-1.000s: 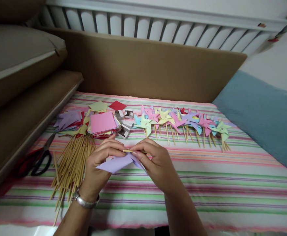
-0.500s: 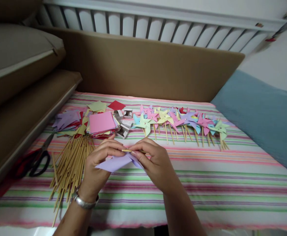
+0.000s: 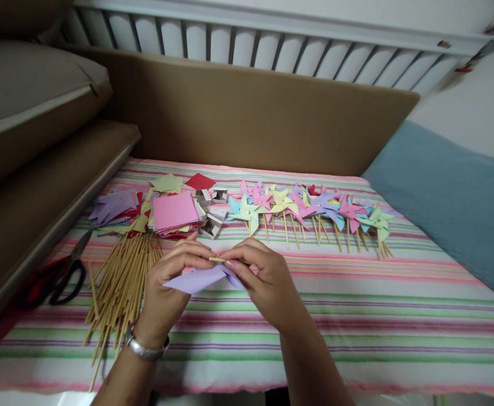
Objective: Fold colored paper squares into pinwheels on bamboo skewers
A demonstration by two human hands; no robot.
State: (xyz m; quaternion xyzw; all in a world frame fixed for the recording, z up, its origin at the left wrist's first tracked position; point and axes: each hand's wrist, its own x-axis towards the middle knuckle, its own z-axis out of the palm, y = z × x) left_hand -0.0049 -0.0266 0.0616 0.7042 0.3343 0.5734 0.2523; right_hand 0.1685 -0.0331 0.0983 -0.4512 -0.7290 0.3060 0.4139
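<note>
A lavender paper pinwheel [image 3: 198,280] is held low over the striped cloth between my two hands. My left hand [image 3: 175,270], with a silver band at the wrist, is closed on the paper from the left. My right hand [image 3: 259,270] pinches a thin wooden stick [image 3: 217,259] against the back of the pinwheel. One end of the stick shows between the fingertips; most of it lies hidden behind the right hand. The point where stick and paper meet is covered by my fingers.
Loose wooden sticks [image 3: 122,287] and dark-handled scissors [image 3: 69,276] lie at left. Behind them are a stack of coloured paper squares [image 3: 176,211], cut paper shapes [image 3: 114,207] and small open boxes [image 3: 211,225]. Several pinwheels [image 3: 323,203] lie in a row at back right. A brown board [image 3: 247,118] stands behind.
</note>
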